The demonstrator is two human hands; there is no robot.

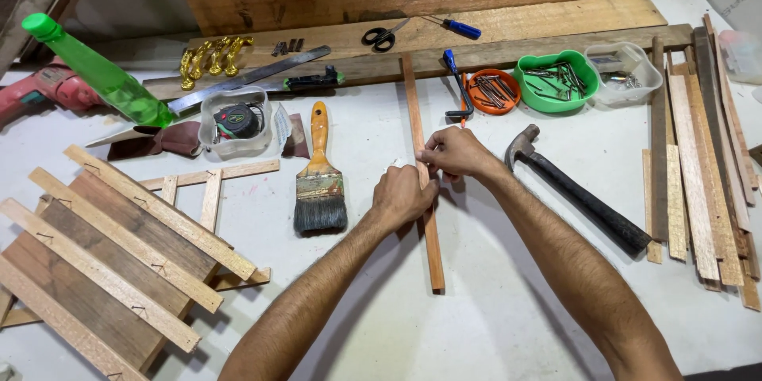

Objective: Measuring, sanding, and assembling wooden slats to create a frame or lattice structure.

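A long thin reddish wooden strip (413, 103) lies on the white table (476, 317), running from the back boards toward me. Both my hands meet on its middle. My left hand (402, 197) is curled against the strip's left side with a small white thing at its fingertips. My right hand (454, 153) pinches the strip from above. A black-handled hammer (579, 190) lies just right of my right forearm. A paintbrush (320, 182) with a wooden handle lies left of my left hand.
A slatted wooden frame (111, 262) fills the left. Thin wood strips (698, 182) are stacked at right. Along the back are boards, scissors (382, 36), a blue screwdriver (456, 28), orange, green and clear bowls of nails, a saw, a green bottle (103, 75), a red drill.
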